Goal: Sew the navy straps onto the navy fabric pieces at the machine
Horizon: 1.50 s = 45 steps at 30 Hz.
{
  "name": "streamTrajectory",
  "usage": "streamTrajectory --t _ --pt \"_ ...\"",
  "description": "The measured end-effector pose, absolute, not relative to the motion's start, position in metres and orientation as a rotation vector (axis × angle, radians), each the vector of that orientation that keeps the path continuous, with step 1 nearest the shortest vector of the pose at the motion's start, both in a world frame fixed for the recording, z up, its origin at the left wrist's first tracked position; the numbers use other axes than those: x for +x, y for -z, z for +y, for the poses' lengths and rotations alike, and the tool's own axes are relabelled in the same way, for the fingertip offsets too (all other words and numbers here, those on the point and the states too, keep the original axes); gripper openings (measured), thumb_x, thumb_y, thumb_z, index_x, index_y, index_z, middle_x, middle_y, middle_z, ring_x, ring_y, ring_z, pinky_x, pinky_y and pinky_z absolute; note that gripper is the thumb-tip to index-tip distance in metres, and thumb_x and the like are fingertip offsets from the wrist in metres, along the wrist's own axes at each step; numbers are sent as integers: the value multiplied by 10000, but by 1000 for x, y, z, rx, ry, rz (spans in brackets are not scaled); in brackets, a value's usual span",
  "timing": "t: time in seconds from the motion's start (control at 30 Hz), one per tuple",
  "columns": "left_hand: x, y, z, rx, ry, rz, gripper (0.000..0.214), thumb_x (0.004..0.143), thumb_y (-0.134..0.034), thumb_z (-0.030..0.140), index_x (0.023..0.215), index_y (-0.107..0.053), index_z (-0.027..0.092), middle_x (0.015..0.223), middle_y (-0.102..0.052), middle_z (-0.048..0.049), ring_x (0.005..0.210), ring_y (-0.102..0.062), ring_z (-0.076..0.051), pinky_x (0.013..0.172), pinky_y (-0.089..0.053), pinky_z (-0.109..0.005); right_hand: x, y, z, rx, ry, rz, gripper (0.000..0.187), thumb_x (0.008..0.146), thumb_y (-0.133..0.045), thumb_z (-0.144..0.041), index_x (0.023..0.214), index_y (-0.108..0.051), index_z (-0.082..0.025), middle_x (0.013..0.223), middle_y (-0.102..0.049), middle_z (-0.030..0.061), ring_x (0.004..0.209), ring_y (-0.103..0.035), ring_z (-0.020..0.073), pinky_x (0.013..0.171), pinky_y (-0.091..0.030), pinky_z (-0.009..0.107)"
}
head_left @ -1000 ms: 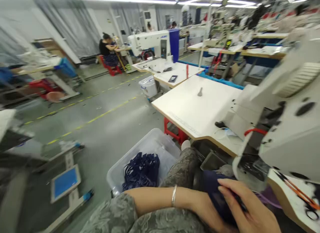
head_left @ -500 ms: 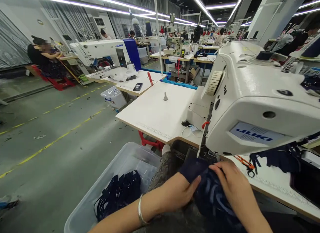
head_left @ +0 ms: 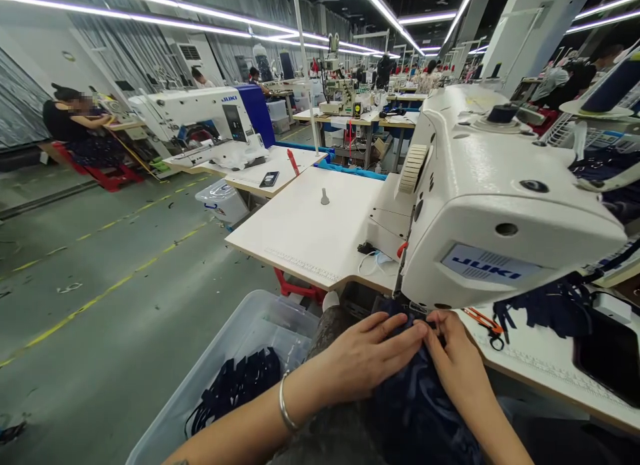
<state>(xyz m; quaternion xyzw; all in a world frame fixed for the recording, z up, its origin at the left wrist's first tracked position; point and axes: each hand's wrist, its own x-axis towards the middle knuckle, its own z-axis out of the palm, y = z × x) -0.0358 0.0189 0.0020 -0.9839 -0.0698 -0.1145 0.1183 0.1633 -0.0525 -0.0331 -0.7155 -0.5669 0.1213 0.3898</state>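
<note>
A dark navy piece of fabric (head_left: 417, 405) drapes over my lap, and its upper edge reaches the needle area of a white sewing machine (head_left: 500, 205). My left hand (head_left: 363, 355) lies palm down on the cloth just below the machine head, fingers stretched out. Its fingertips come close to my right hand (head_left: 453, 358), which is closed, thumb and fingers pinching the fabric's edge beside the presser foot. The machine head partly hides the needle.
A clear plastic bin (head_left: 165, 412) holding navy strapped pieces (head_left: 240, 382) stands on the floor to my left. Orange-handled snips (head_left: 487, 325), navy pieces (head_left: 547, 308) and a black phone (head_left: 607, 355) lie right. A white tabletop (head_left: 300, 232) extends ahead. Another person (head_left: 75, 132) sits far left.
My left hand has moved up and forward, its fingers now stretched over the fabric near the right hand. The fabric's edge is closer under the machine head. The view has shifted slightly.
</note>
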Motion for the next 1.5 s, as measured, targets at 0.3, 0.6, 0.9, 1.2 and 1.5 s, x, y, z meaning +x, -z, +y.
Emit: streamTrajectory --t 0.3,0.6,0.9,1.2,1.5 --pt "-32 -13 10 -3140 320 -437 575 925 -386 320 1445 -326 84 1490 -368 -142 1382 -289 -275 1038 -265 -411 181 30 -47 -1755 -528 -1316 261 922 -436 -484 958 -443 -225 831 -597 50 769 -603 209 669 -448 318" --pt "-29 -17 14 -3134 415 -506 600 943 -387 398 1431 -347 51 1400 -448 -195 1339 -336 -312 1022 -243 -412 183 25 -31 -1890 -293 -1437 253 844 -393 -499 763 -388 -260 588 -549 30 559 -570 243 541 -393 341" --pt "-26 -18 13 -3107 403 -509 593 919 -411 327 1425 -343 25 1383 -454 -188 1328 -346 -315 1012 -245 -395 186 29 -31 -1919 -244 -1460 257 863 -382 -471 709 -388 -264 572 -556 35 516 -544 220 527 -379 337" --pt "-25 -19 11 -3063 352 -520 591 921 -397 314 1427 -342 15 1385 -450 -190 1328 -338 -319 1010 -249 -384 189 31 -29 -1911 -286 -1427 261 838 -394 -505 732 -396 -267 596 -584 54 559 -573 249 553 -387 352" --pt "-31 2 13 -2906 430 -549 495 927 -379 179 1413 -409 92 1390 -481 -123 1349 -330 -257 1041 -233 -368 185 36 -32 -1789 -434 -1334 282 886 -444 -476 872 -535 -209 795 -666 72 746 -630 225 659 -465 320"
